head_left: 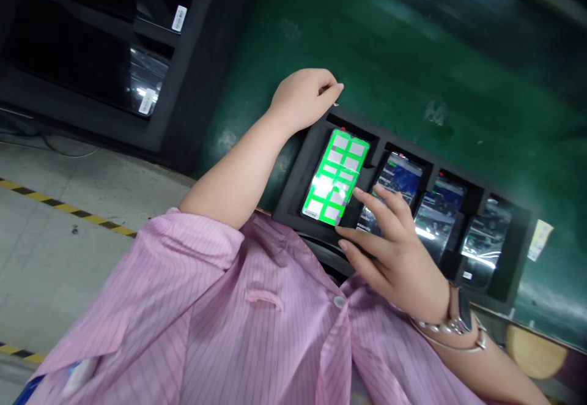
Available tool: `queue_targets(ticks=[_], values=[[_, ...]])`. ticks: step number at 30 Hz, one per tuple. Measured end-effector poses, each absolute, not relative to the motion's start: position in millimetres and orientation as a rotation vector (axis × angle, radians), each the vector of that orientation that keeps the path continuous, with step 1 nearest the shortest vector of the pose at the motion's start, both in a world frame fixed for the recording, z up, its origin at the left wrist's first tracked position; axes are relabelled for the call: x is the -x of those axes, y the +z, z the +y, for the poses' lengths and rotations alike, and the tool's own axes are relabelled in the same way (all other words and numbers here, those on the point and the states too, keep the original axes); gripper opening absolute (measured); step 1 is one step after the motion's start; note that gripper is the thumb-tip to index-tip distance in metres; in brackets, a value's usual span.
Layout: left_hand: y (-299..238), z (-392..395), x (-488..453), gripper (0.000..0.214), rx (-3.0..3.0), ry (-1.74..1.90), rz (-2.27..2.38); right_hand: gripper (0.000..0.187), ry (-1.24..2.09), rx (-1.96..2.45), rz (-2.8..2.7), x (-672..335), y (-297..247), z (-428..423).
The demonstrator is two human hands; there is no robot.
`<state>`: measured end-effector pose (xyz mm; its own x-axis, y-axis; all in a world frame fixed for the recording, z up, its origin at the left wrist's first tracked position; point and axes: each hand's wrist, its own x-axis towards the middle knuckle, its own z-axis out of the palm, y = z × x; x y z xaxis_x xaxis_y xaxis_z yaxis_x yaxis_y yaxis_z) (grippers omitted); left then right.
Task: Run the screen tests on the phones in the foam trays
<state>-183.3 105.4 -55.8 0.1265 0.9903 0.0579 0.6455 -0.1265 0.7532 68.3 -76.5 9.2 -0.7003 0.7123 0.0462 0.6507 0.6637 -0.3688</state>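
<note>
Because the green-screened smartphone (pixel 334 175) lies slick and fragile in its slot of a black foam tray (pixel 293 178), it wants taking by the edges — the right hand (pixel 389 252) spreads open just over its side, apart from the left hand (pixel 302 99), curled at the tray's end.

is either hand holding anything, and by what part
The left hand seems to pinch a small pale item at its fingertips, too small to name; the right hand holds nothing visible.
</note>
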Motion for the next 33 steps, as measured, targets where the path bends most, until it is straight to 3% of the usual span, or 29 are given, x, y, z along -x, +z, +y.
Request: queue_targets(ticks=[3,9,20,25,33], values=[[-56,106,183,0.036,-1.852,0.787,1.576,0.018,0.472,1.117,-2.6,-73,14,-66],[-60,108,182,0.038,-1.87,0.831,1.567,0.047,0.288,1.196,-2.583,-70,5,-31],[-65,108,178,0.035,-1.906,0.853,1.559,0.043,0.17,1.214,-2.692,-36,-37,18],[-65,108,179,0.035,-1.916,0.847,1.557,0.053,0.203,1.166,-2.611,-48,-10,11],[-69,110,180,0.035,-1.899,0.894,1.529,0.028,0.297,1.158,-2.674,-71,20,-60]])
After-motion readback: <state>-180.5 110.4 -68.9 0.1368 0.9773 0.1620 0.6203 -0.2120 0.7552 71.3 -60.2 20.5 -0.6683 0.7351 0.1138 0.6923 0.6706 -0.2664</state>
